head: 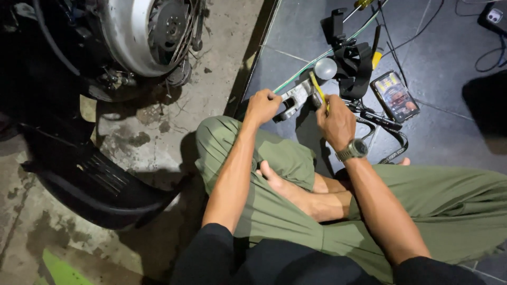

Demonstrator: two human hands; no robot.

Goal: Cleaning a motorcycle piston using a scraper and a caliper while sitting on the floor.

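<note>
Two bare hands work over a dark tiled floor (443,132), seen from above a person sitting cross-legged in green trousers (454,206). At far left stands a scooter (132,37) on stained concrete (153,137); its wheel and engine parts show at the top, and a black panel (100,184) lies below them. Just right of the concrete's edge, the left hand (261,105) is closed in a fist around one end of a grey metal part (294,98), which rests on the tiles in front of the knees. A thin green cable (317,60) runs up and to the right from near that fist. Next comes the right hand (336,122), wearing a watch (353,150); its fingers are curled tight around a yellow-handled tool (318,89), whose tip meets the metal part. Behind the tool sits a small round bulb (325,68), just beside a black strap bundle (353,66). Further right a phone (395,96) lies face up with its screen lit, and a black lanyard (388,134) curls beneath it. Dark wires (491,55) trail across the top right corner.
</note>
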